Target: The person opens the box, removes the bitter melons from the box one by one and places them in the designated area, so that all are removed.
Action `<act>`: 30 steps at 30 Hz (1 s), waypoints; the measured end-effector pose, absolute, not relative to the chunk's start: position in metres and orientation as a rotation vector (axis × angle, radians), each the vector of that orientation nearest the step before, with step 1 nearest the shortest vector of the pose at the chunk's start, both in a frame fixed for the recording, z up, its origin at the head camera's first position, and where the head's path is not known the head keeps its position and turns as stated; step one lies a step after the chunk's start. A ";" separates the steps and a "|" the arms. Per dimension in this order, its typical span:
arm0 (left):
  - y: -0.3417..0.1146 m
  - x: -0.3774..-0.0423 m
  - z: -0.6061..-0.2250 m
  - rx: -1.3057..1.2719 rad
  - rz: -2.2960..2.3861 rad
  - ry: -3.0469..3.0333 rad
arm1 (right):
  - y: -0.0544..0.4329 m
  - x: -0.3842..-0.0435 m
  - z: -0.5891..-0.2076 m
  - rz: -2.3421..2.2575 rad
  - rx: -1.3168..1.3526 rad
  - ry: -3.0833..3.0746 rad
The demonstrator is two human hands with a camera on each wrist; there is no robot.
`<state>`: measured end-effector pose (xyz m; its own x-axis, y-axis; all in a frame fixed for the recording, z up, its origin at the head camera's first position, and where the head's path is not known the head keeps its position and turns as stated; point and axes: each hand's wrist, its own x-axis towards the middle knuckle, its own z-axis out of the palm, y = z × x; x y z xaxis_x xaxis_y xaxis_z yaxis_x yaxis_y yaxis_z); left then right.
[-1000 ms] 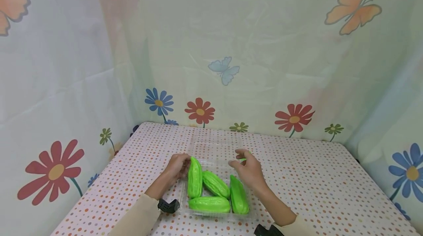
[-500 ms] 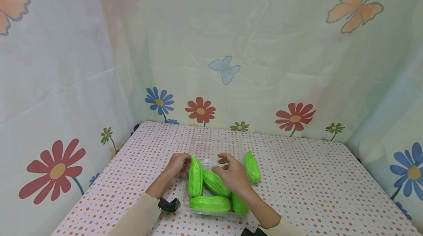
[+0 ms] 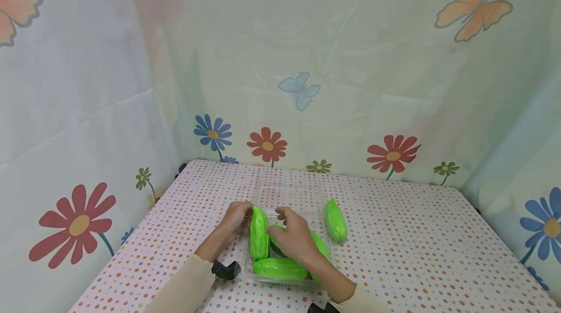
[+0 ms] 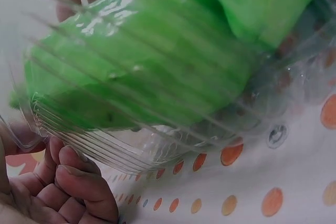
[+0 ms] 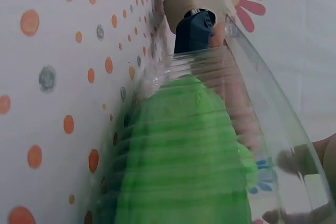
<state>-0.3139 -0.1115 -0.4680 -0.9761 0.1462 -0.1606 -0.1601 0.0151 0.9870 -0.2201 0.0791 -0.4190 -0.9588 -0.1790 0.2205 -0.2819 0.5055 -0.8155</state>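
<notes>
In the head view, a clear plastic clamshell container (image 3: 289,281) lies on the table with several bright green ridged gourds, like bitter melons, inside. My left hand (image 3: 235,220) grips its back left corner, beside an upright-lying gourd (image 3: 259,235). In the left wrist view, the left fingers (image 4: 79,182) curl at the ribbed plastic edge. My right hand (image 3: 295,237) is over the container, thumb and forefinger apart, above the middle gourd, which it partly hides. A front gourd (image 3: 280,268) lies crosswise; the right-hand gourd (image 3: 319,245) is partly covered by the forearm.
Another green gourd (image 3: 336,220) lies on the table outside the container, to its right. The container's clear lid (image 3: 287,193) is folded back behind it. A dotted cloth (image 3: 416,254) covers the table, and a flowered curtain (image 3: 333,123) stands behind.
My right hand has let go of a gourd, leaving it on the table right of the container, and has moved left over the container. The left hand stays at the corner.
</notes>
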 end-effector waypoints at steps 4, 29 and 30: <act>-0.111 -0.314 -0.468 -0.022 2.059 2.079 | 0.073 -0.222 -0.421 1.389 0.414 -2.666; -0.111 -0.314 -0.466 -0.072 2.062 2.101 | 0.058 -0.215 -0.435 0.961 0.523 -2.816; -0.111 -0.314 -0.466 -0.070 2.060 2.101 | 0.058 -0.215 -0.435 0.941 0.528 -2.817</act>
<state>-0.3138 -0.1115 -0.4661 -0.9793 0.1042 -0.1736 -0.1716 0.0285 0.9848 -0.2147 0.0582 -0.4353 -0.9311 -0.2865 0.2255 -0.3646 0.7453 -0.5582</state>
